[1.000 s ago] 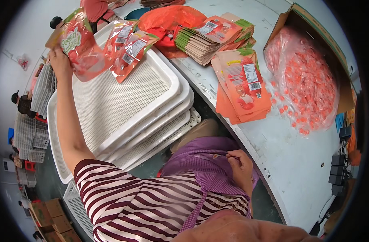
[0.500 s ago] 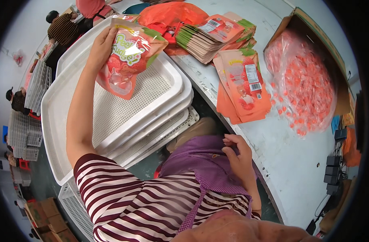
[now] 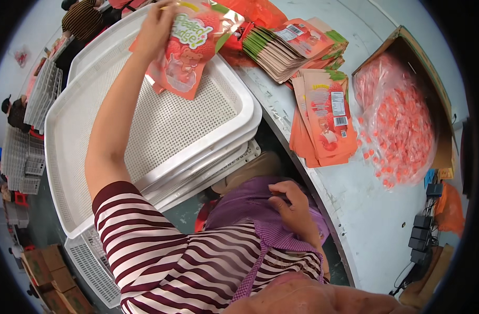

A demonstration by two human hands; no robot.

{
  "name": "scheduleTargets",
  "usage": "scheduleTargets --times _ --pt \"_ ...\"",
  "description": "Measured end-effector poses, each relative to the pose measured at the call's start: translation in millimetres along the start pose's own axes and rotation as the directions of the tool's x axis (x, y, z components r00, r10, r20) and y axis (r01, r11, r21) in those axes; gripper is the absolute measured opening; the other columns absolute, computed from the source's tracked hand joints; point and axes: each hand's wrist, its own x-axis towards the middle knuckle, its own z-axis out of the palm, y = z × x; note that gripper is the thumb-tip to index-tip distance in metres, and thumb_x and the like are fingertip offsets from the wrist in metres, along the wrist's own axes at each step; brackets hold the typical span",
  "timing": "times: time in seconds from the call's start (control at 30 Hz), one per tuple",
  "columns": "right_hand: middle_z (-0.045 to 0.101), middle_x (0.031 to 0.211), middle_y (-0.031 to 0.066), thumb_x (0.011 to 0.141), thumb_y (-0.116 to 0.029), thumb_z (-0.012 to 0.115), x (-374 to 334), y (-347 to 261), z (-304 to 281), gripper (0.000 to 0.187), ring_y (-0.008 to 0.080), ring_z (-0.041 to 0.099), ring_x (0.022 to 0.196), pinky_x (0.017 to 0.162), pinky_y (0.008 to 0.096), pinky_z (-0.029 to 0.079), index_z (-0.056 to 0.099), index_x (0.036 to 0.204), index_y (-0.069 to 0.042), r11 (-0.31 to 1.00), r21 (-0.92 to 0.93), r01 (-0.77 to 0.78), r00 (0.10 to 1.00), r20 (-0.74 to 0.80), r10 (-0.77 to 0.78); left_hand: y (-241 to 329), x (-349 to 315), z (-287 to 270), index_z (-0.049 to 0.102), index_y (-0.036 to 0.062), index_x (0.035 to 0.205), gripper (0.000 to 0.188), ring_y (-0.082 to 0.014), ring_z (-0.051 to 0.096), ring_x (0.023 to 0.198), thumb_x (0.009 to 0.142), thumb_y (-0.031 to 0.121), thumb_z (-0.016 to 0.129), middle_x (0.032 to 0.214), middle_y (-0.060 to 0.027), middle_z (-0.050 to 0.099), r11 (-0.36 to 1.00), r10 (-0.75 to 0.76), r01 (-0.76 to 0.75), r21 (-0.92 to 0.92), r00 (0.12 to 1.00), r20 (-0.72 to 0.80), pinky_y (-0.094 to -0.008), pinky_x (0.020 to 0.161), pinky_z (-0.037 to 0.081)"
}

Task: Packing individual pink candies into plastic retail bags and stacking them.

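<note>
At upper centre of the frame, the left hand (image 3: 158, 23) pinches a glossy orange stand-up pouch (image 3: 189, 49) by its edge, above the white perforated plastic tray (image 3: 161, 131). Lower down, the right hand (image 3: 291, 206) rests on the purple apron (image 3: 255, 209), fingers curled, perhaps gripping cloth.

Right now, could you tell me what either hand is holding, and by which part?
The left hand grips a filled orange pouch by its upper left edge; the right hand holds nothing.
</note>
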Motion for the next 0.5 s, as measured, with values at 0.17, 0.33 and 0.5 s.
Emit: scheduleTargets --times 0.17,0.33,0.5 --pt "0.059 0.091 0.0106 0.076 -0.005 0.065 -4 8 3 0.025 0.0201 0.059 0.081 0.073 0.0279 0.047 0.060 0.100 -0.001 0.995 0.015 -0.098 0.995 -0.010 0.098 -11 -39 17 0.036 0.0057 0.135 0.064 -0.0272 0.043 0.120 0.087 0.042 0.056 0.128 -0.0200 0.046 0.994 0.061 -0.088 0.067 0.944 0.324 -0.0356 0.100 0.033" --pt "0.058 0.092 0.0106 0.076 -0.005 0.064 -11 17 -2 0.024 0.0208 0.059 0.079 0.072 0.0283 0.046 0.060 0.100 -0.001 0.998 -0.017 -0.061 0.998 -0.032 0.061 15 -64 -15 0.027 0.0149 0.142 0.089 -0.0350 0.021 0.136 0.071 0.051 0.067 0.146 -0.0210 0.022 0.923 0.114 -0.296 0.245 0.819 0.562 -0.0435 0.108 0.022" --pt "0.058 0.092 0.0111 0.076 -0.004 0.065 -14 22 -4 0.025 0.0222 0.058 0.081 0.072 0.0291 0.046 0.060 0.100 -0.002 0.996 -0.005 -0.086 0.993 -0.080 0.085 54 -88 -16 0.018 0.0173 0.145 0.118 -0.0291 0.002 0.140 0.048 0.030 0.084 0.153 -0.0082 0.004 0.936 -0.144 -0.172 0.306 0.608 0.781 -0.0430 0.112 0.009"
